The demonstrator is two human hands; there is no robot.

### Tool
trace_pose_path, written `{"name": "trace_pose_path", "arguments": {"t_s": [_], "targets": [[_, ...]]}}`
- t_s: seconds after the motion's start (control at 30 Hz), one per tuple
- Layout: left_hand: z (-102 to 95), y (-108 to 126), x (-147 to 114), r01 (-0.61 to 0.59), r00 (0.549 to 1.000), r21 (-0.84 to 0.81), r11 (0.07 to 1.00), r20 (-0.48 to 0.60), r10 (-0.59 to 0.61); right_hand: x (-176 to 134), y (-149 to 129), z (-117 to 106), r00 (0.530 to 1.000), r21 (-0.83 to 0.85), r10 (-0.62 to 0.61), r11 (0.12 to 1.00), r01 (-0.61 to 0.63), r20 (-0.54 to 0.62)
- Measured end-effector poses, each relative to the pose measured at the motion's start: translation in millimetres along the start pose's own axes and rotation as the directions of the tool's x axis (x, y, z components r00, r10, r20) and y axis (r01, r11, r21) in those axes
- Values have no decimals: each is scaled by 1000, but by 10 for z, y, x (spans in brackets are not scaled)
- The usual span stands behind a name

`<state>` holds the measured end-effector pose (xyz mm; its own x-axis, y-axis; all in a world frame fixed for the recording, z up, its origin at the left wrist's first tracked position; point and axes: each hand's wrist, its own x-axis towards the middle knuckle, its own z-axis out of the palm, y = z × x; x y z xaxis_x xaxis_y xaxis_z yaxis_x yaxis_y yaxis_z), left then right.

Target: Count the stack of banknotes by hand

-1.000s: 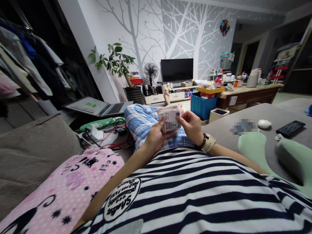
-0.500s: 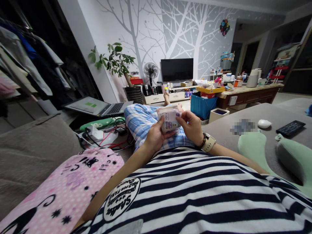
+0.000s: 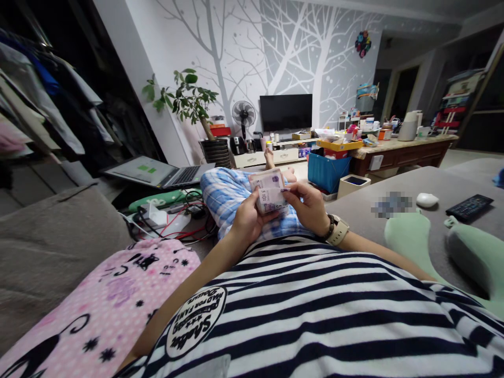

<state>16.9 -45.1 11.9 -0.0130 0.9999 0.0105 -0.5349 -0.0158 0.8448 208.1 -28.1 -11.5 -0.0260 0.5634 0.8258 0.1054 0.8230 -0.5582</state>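
Nearest to me is the striped shirt [image 3: 315,304] filling the lower frame, with a pink cat-print blanket [image 3: 106,299] at about 8 o'clock and a green pillow [image 3: 433,247] at about 4 o'clock. Just past the shirt, near the centre, I see both hands meeting over the lap. The left hand [image 3: 246,220] is curled around a stack of banknotes [image 3: 270,193], fingers closed behind it and thumb laid up the near face. The right hand [image 3: 311,205], with a watch [image 3: 337,230] on its wrist, pinches the stack's right edge between thumb and fingertips; the other fingers are bent in loosely. The banknotes are pale purple and white, stood nearly on end and tilted a little left, the top sheets slightly fanned; small print shows, too fine for me to read. They sit above the blue checked trousers [image 3: 228,194]. At 10 o'clock from the hands lies an open laptop [image 3: 157,173] with a tangle of cables [image 3: 173,220] below it. Farther off, at 12 o'clock, a television [image 3: 285,112] stands against the tree-painted wall.
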Motion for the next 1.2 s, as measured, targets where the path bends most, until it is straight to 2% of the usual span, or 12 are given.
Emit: {"name": "trace_pose_path", "arguments": {"t_s": [0.2, 0.77, 1.2], "targets": [[-2, 15, 2, 14, 1000, 38, 999, -3, -14, -5, 4, -9, 999, 4, -11, 1000, 11, 31], [-15, -12, 34, 15, 1000, 6, 1000, 24, -15, -14, -46, -46, 991, 4, -32, 999, 32, 128], [-44, -11, 57, 41, 997, -35, 999, 63, -39, -37, 33, -26, 991, 67, -91, 994, 84, 102]]}}
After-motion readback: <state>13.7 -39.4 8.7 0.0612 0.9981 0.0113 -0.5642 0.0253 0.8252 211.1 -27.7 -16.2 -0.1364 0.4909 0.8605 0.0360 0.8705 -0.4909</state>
